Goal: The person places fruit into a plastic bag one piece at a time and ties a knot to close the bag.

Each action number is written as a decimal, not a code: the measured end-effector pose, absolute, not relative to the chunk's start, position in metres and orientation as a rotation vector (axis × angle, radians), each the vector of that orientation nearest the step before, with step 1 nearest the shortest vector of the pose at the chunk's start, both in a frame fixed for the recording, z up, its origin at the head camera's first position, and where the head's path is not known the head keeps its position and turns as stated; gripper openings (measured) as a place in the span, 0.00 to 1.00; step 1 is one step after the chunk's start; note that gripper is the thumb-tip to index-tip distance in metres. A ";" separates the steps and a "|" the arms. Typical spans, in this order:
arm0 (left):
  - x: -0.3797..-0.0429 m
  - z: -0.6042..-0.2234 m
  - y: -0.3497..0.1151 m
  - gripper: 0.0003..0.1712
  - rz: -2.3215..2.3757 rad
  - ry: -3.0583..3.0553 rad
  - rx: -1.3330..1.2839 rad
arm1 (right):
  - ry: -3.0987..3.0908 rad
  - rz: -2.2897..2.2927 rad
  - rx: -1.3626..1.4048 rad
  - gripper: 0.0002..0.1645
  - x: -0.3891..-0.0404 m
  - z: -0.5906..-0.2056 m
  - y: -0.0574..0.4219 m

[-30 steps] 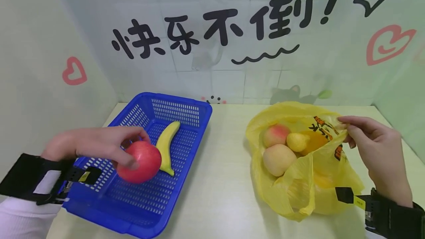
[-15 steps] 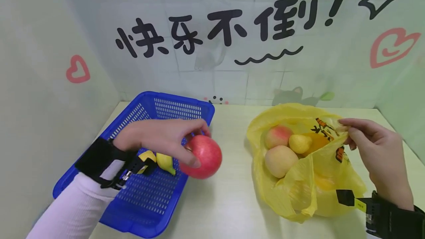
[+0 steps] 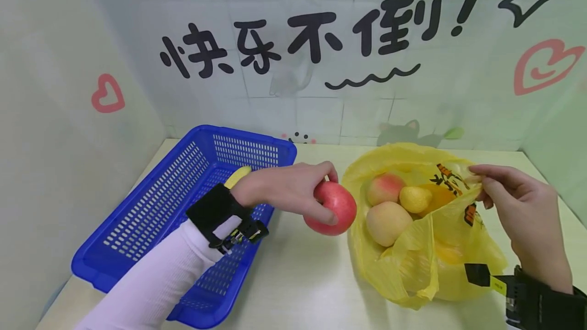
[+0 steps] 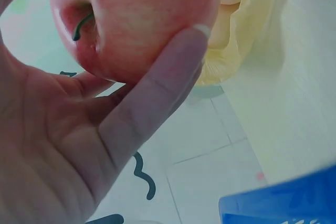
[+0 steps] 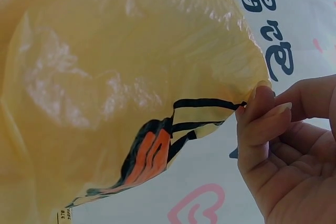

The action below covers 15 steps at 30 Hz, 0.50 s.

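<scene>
My left hand (image 3: 293,187) grips a red apple (image 3: 338,209) between thumb and fingers, held over the table just left of a yellow plastic bag (image 3: 408,279). In the left wrist view the apple (image 4: 142,19) shows its green stem. My right hand (image 3: 527,202) pinches the bag's rim at its right side. The right wrist view has the bag (image 5: 105,66) stretched to those fingertips. Inside the bag's mouth lie a pinkish peach (image 3: 385,189), a pale round fruit (image 3: 388,223) and a lemon (image 3: 415,199). An orange-yellow shape beside the lemon is partly covered.
A blue plastic basket (image 3: 147,202) stands at the left, under my left forearm. The tip of a banana (image 3: 237,175) shows in it behind my wrist. Printed wall sheets rise behind the pale table (image 3: 293,279) and at both sides.
My left hand has carried the apple rightward, from over the blue basket to the left edge of the yellow bag. My right hand keeps its pinch on the rim.
</scene>
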State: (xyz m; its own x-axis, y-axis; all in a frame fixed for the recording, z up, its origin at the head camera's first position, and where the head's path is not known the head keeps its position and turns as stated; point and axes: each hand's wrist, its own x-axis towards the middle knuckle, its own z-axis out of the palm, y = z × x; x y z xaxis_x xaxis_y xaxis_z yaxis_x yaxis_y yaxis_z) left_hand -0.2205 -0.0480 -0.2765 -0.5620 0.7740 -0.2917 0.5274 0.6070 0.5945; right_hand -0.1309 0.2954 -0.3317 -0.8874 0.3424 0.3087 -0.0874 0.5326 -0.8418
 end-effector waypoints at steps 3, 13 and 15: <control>-0.221 -0.277 -0.043 0.31 0.639 2.302 1.028 | -2.332 1.310 -0.201 0.16 -0.131 -0.332 0.296; -0.220 -0.284 -0.025 0.31 0.654 2.321 1.081 | -2.332 1.303 -0.208 0.16 -0.131 -0.332 0.296; -0.220 -0.287 -0.021 0.31 0.653 2.323 1.095 | -2.333 1.304 -0.210 0.16 -0.131 -0.332 0.295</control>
